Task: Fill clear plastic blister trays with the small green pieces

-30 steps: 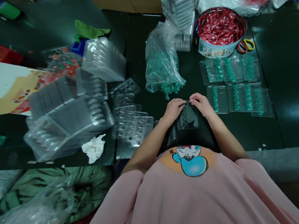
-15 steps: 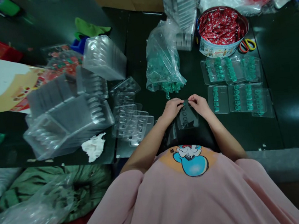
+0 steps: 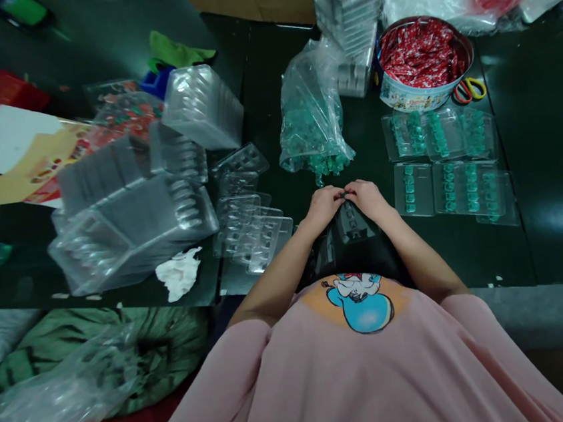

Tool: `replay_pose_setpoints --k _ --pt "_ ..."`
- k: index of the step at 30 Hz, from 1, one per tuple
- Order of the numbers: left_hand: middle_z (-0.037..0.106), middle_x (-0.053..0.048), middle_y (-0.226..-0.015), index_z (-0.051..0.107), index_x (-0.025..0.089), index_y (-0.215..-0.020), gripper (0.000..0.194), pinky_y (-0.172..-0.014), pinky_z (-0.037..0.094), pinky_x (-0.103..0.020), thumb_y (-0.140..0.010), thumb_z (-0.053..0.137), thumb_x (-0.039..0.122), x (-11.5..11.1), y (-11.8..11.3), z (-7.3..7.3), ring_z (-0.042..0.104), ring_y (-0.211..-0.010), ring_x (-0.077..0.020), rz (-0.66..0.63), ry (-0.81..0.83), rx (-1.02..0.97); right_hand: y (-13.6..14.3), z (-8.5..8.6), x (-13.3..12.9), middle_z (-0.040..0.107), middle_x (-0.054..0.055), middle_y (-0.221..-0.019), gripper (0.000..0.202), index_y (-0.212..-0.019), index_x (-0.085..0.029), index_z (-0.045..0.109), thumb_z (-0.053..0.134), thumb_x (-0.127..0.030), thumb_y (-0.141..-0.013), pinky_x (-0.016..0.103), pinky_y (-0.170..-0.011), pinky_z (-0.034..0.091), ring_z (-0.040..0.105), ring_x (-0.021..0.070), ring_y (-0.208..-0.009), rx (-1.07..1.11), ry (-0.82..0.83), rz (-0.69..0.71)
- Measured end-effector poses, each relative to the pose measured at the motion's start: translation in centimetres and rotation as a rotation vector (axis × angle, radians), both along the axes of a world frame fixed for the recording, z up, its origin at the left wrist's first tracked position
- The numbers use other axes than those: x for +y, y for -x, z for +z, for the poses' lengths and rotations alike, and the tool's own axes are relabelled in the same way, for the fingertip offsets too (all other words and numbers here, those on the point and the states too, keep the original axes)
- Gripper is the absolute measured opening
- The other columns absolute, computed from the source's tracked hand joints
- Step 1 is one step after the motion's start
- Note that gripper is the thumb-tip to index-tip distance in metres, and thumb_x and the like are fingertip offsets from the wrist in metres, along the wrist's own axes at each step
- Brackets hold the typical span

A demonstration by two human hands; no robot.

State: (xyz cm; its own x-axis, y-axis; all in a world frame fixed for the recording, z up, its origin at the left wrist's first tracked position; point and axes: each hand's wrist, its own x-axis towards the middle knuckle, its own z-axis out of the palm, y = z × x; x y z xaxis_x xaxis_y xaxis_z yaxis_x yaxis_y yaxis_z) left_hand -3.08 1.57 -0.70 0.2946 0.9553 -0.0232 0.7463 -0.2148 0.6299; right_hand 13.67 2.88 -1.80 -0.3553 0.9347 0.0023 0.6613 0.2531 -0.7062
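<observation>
- Fingers point(image 3: 339, 193), two sets: bunched, tips all but meeting; as we judged it, they pinched the far end of a clear tray point(image 3: 352, 224). Any small piece between them we could not make out.
- Clear tray, one: before the person, near the table's edge. It reached from the fingertips back toward the shirt point(image 3: 359, 377); its row of hollows followed that same line, which we took for the long axis.
- Left hand point(image 3: 325, 205) and right hand point(image 3: 367, 198): one to each side of the tray's far end; we found neither clearly nearer.
- Bag of green pieces point(image 3: 311, 124), one: just beyond the fingers, slightly left, contents spilling from its near end.
- Filled trays point(image 3: 410, 189), several: right of the right hand, green rows running lengthwise.
- Round tin point(image 3: 418, 97), one: lettering on its wall, too blurred for us to read.
- Printed card point(image 3: 5, 190), yellow and red: no words we could read.
- Cartoon print point(image 3: 366, 309), on the shirt: we read no writing there.
</observation>
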Motion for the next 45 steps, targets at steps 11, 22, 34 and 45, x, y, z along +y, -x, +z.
replay_pose_setpoints --k 11,22,34,45 --pt "0.066 -0.009 -0.1 0.075 0.019 -0.091 0.015 -0.083 0.049 -0.034 -0.077 0.068 0.016 1.6 5.6 0.4 0.064 -0.093 -0.0241 0.103 -0.096 0.211 0.4 0.0 -0.4 0.065 0.006 -0.083 0.021 -0.094 -0.021 0.072 0.073 -0.009 -0.076 0.033 -0.076 0.045 0.061 0.0211 -0.079 -0.033 0.016 -0.113" --pt "0.063 -0.009 -0.098 0.072 0.018 -0.095 0.018 -0.081 0.048 -0.031 -0.081 0.062 0.014 2.0 3.5 0.3 0.062 -0.091 -0.022 0.124 -0.177 0.144 -0.6 0.6 -0.3 0.066 0.005 -0.082 0.021 -0.101 -0.02 0.069 0.066 -0.016 -0.08 0.033 -0.077 0.048 0.061 0.0193 -0.078 0.059 -0.043 -0.102" --pt "0.068 -0.009 -0.102 0.074 0.018 -0.098 0.026 -0.09 0.048 -0.035 -0.077 0.059 0.011 0.7 2.7 0.7 0.063 -0.094 -0.0218 0.205 -0.11 0.01 0.0 1.6 -1.5 0.069 0.005 -0.091 0.023 -0.103 -0.021 0.068 0.059 -0.025 -0.083 0.032 -0.08 0.051 0.064 0.0172 -0.081 0.419 0.029 -0.137" --pt "0.071 -0.005 -0.082 0.069 0.014 -0.088 0.025 -0.074 0.054 -0.03 -0.068 0.075 0.028 0.1 2.1 1.4 0.066 -0.077 -0.0165 0.332 0.287 -0.739 0.6 2.9 -2.3 0.069 0.005 -0.094 0.021 -0.101 -0.022 0.069 0.061 -0.026 -0.082 0.032 -0.08 0.051 0.064 0.0173 -0.083 0.492 0.041 -0.15"
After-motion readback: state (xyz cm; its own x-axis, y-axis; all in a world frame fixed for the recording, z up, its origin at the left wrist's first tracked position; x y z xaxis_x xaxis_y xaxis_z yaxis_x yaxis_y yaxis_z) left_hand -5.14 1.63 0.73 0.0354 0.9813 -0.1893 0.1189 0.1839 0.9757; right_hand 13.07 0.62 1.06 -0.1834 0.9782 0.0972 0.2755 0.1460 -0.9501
